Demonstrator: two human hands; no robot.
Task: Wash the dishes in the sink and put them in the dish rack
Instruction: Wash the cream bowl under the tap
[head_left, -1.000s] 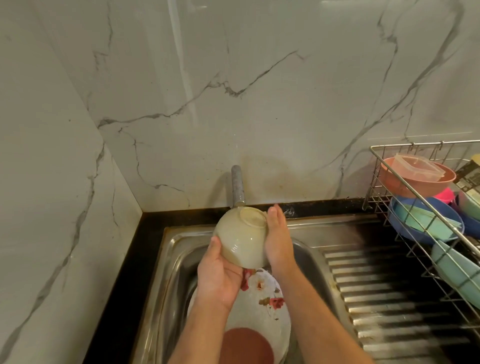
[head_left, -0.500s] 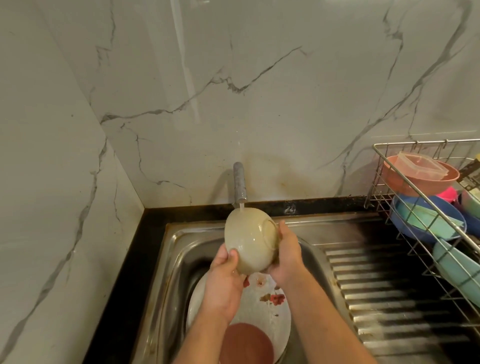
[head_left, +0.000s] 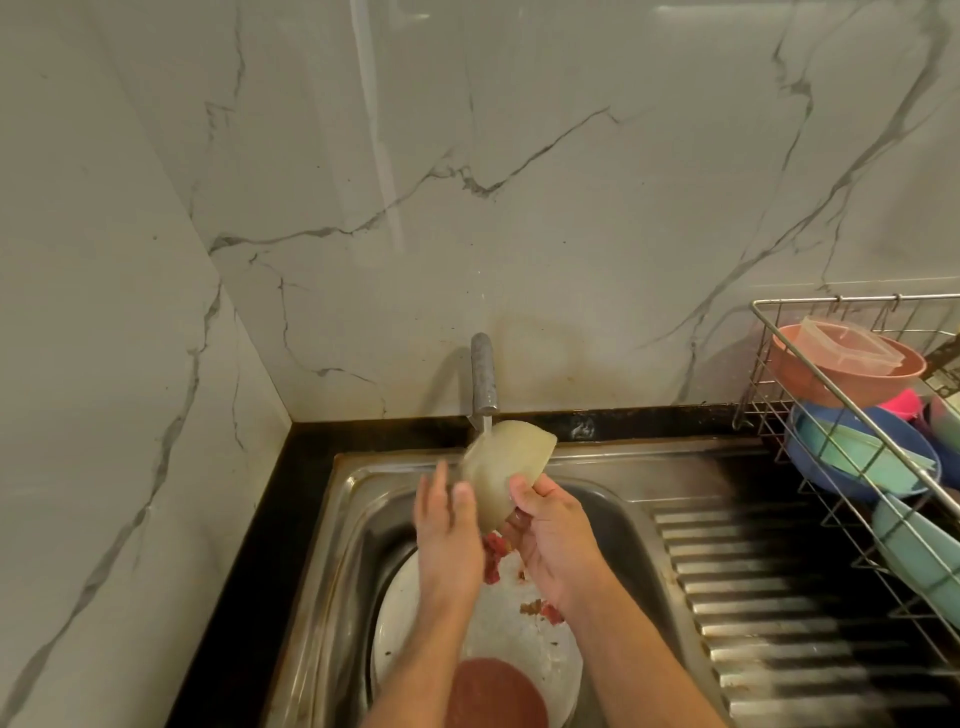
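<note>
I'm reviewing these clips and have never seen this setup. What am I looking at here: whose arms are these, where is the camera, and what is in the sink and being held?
There is no robot here. A person wears a wide-angle camera on the head, looking down at their own bare arms. The right hand grips a cream bowl, tilted under the running tap; the left hand rests open-fingered against the bowl's side. Below, in the steel sink, lies a white flowered plate with a reddish-brown dish on it. At the right stands a wire dish rack already holding coloured bowls, among them a pink bowl.
</note>
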